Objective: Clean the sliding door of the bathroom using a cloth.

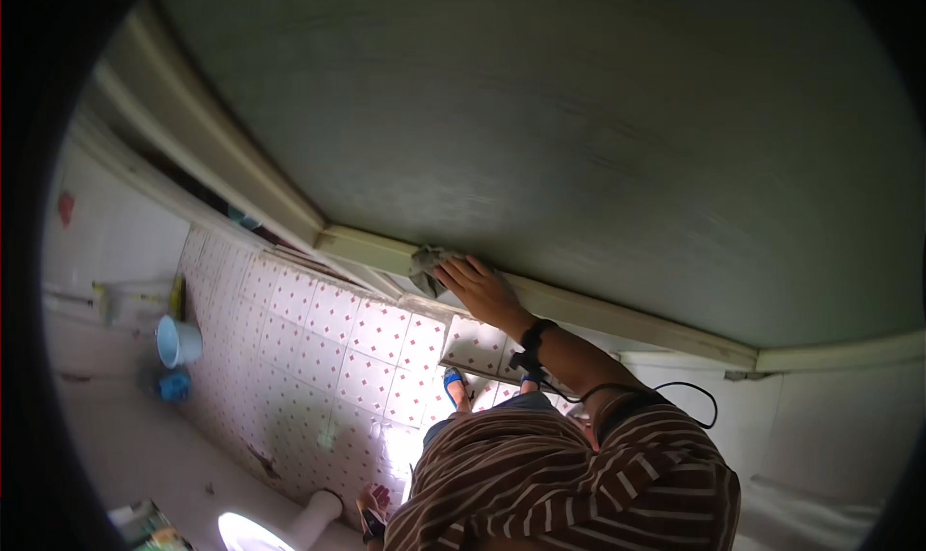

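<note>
My right hand (477, 287) presses a crumpled grey cloth (430, 267) onto a pale cream frame rail (579, 301). This rail borders a large, dull grey-green pane or panel (550, 153) that fills the upper view. The cloth lies near the rail's left end, close to the frame corner, with my fingers spread over its right part. Down beside my body, at the lower left, hangs my left hand (372, 500), small and partly cut off by my striped shirt. Something reddish shows at its fingers; whether it is held is unclear.
White floor tiles (354, 359) with red diamonds lie below, with a raised edge (470, 368) near my blue shoes. A light blue bucket (179, 341), a blue item (173, 387) and yellow-handled tools (176, 295) are by the left wall. A pedestal washbasin (249, 533) stands lower left. A black cable (705, 399) loops from my right arm.
</note>
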The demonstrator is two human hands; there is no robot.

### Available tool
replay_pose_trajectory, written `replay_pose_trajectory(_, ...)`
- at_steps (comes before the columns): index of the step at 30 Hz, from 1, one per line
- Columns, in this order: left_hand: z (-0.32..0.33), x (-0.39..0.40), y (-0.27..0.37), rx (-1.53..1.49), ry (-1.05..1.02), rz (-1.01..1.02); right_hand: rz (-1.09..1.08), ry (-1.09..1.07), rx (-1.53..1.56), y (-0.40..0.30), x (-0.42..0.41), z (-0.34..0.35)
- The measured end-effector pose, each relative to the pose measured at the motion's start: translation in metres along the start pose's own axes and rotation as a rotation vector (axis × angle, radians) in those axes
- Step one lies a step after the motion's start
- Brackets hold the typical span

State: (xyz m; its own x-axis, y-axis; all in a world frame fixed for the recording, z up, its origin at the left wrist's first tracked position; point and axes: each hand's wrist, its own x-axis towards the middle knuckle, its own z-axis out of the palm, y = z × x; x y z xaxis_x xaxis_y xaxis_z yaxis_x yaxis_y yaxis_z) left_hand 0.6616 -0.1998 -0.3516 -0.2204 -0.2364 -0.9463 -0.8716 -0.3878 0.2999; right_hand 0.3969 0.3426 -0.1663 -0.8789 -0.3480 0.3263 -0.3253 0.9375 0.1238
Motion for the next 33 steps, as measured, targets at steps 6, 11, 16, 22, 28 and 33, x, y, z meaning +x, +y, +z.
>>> replay_pose_trajectory(6, 0.054, 0.000, 0.066, 0.241, -0.052, 0.063, 0.132, -0.047, 0.132, 0.056, -0.150, -0.045)
replay_pose_trajectory(11, 0.150, -0.041, 0.108, 0.408, -0.069, 0.253, 0.426, -0.096, 0.173, 0.091, -0.278, -0.081)
replay_pose_trajectory(16, 0.194, -0.058, 0.117, 0.605, -0.169, 0.297, 0.652, 0.056, 0.113, 0.109, -0.368, -0.097)
replay_pose_trajectory(22, 0.180, -0.019, 0.127, 0.701, -0.163, 0.140, 0.987, 0.288, -0.047, 0.126, -0.422, -0.097)
replay_pose_trajectory(28, 0.204, -0.043, 0.113, 0.843, -0.124, 0.181, 1.425, 0.495, -0.186, 0.155, -0.479, -0.093)
replay_pose_trajectory(33, 0.226, -0.086, 0.104, 0.897, -0.083, 0.282, 1.637, 0.632, -0.304, 0.189, -0.516, -0.096)
